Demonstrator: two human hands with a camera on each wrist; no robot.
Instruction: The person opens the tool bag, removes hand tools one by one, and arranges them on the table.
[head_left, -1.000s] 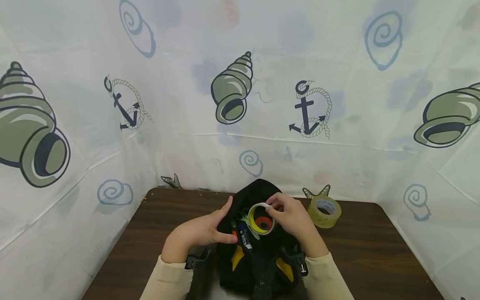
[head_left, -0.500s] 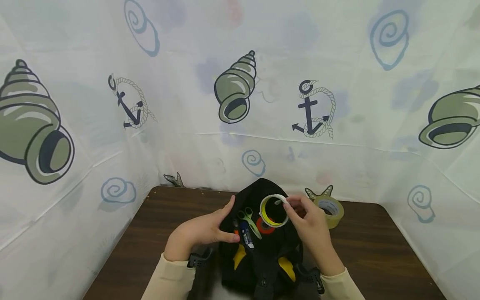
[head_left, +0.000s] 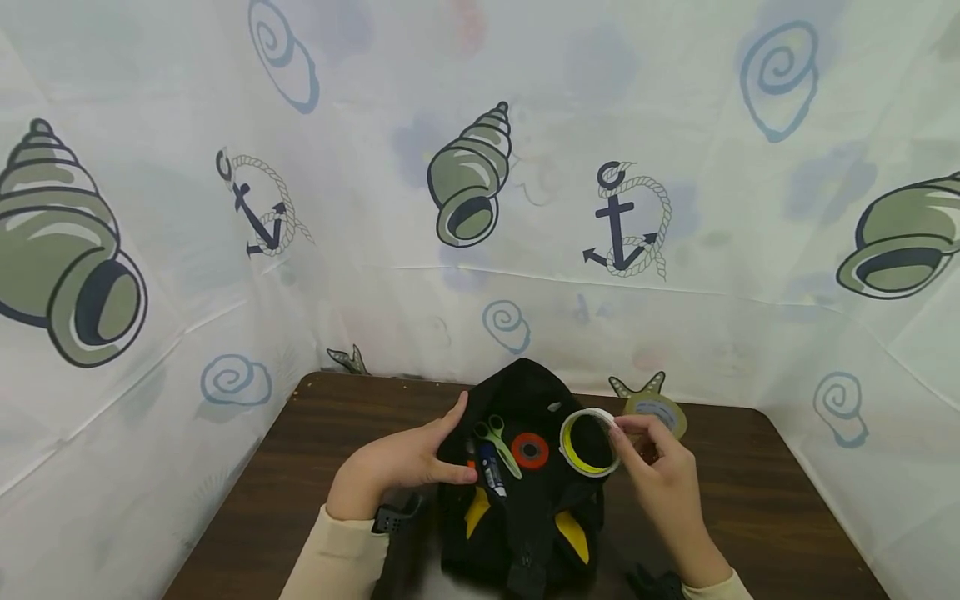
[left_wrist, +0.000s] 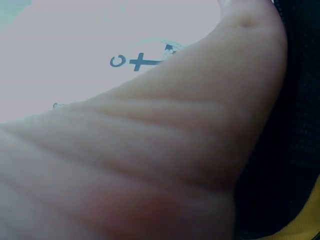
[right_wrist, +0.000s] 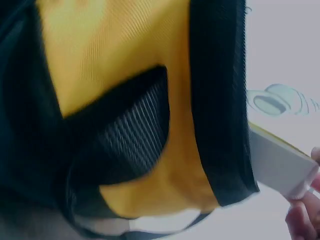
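Note:
A black bag [head_left: 519,385] with yellow patches stands gaping on the table. My left hand [head_left: 408,457] rests against its left edge, index finger and thumb spread along the opening. A roll of white tape [head_left: 567,457] with a yellow inner core is pinched at its right side by my right hand [head_left: 658,475], over the bag's right edge. In the right wrist view the tape roll [right_wrist: 281,159] shows beside the bag's dark border. Inside the bag lie green-handled scissors [head_left: 498,437], a dark blue marker [head_left: 491,467] and a red roll of tape [head_left: 519,451]. Palm skin fills most of the left wrist view.
Behind my right hand, a roll of clear packing tape [head_left: 675,414] stands near the table's back edge. The dark wooden table [head_left: 765,492] is bordered by a white cloth backdrop [head_left: 375,183] printed with shells and anchors.
My right hand has carried the white tape roll rightward, from over the bag's contents to its right edge, uncovering the scissors and red roll. My left hand stays at the bag's left edge.

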